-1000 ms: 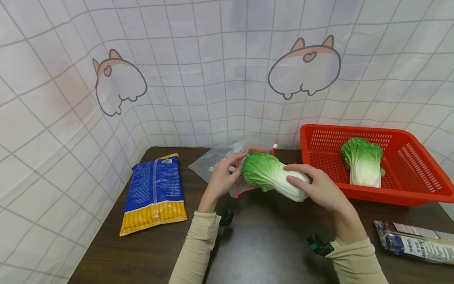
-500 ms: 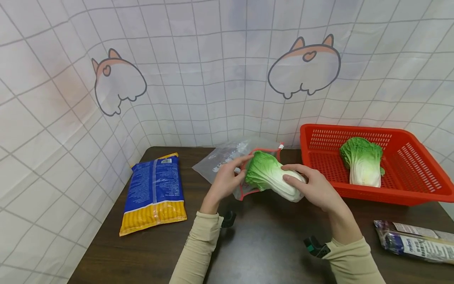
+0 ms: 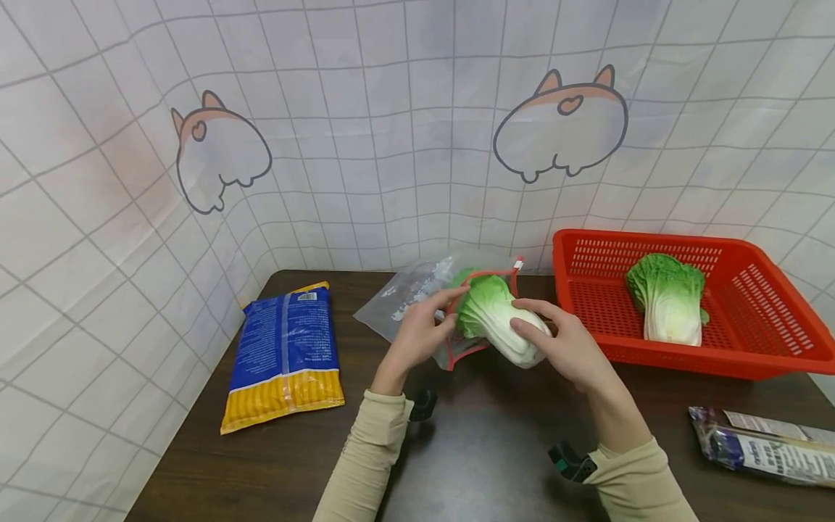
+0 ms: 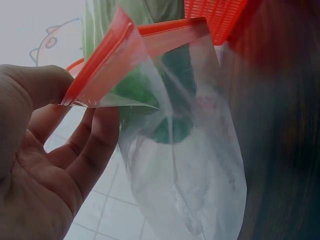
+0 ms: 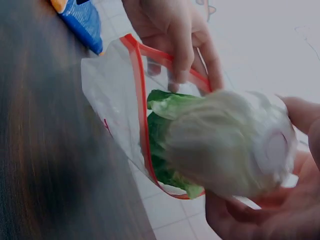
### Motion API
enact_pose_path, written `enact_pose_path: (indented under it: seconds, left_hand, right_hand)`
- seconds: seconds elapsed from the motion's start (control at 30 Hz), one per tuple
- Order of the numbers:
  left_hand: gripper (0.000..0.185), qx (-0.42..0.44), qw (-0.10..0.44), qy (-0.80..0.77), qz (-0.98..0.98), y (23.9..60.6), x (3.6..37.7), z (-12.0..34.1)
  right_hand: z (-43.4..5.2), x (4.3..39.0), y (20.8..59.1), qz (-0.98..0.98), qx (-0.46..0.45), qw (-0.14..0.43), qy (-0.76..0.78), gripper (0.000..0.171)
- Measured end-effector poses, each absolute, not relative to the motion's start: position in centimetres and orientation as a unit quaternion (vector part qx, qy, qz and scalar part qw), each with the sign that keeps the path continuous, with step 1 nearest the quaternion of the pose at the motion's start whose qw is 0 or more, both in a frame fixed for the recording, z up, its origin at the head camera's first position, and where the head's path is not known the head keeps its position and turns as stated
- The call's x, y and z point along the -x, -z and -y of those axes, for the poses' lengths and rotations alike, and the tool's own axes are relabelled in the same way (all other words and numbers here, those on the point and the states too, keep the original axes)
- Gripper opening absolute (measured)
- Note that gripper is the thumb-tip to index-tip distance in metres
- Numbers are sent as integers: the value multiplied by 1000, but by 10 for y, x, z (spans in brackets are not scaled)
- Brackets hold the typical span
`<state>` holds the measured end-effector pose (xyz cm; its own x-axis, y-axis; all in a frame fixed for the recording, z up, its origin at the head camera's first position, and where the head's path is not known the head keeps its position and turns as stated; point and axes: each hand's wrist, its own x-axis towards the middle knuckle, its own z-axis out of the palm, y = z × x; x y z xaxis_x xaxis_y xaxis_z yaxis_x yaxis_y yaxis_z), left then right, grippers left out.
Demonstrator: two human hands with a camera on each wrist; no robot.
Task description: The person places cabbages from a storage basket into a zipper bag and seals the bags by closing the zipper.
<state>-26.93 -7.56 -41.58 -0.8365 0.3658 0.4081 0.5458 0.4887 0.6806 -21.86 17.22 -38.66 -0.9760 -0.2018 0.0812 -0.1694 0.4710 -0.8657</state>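
- Since a second ago, the cabbage [image 3: 501,324] has slid left, its leaves deeper inside the clear bag [image 3: 417,281].
- Near right: a long packet [image 3: 766,446].
- Left: a blue-and-yellow packet [image 3: 285,359].
- Between them, my right hand [image 3: 570,351] is clamped on the cabbage's white base.
- My left hand [image 3: 420,335], apart from it, pinches the bag's red edge.
- Far right: a red basket [image 3: 744,361] with a second cabbage [image 3: 667,299].
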Motion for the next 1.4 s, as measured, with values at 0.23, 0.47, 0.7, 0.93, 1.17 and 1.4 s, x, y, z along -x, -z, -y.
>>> enact_pose_path:
  seconds: [0.23, 0.47, 0.7, 0.93, 1.17, 1.4]
  left_hand:
    - [50, 250, 90, 442, 857, 414, 268, 76]
    - [50, 255, 89, 449, 852, 414, 268, 76]
    - [49, 273, 87, 437, 853, 414, 269, 74]
    - [51, 279, 80, 433, 853, 416, 270, 75]
    - [50, 278, 82, 432, 854, 418, 271, 74]
    - [50, 285, 85, 432, 851, 417, 269, 73]
  right_hand:
    - [-170, 218, 389, -822, 137, 66, 549, 54]
    - [-171, 219, 388, -813, 146, 68, 559, 53]
    - [-171, 218, 387, -821, 136, 63, 551, 53]
    - [-170, 218, 389, -824, 126, 65, 549, 55]
    - [-170, 219, 391, -827, 124, 64, 545, 55]
    - [-169, 220, 394, -824, 129, 66, 548, 54]
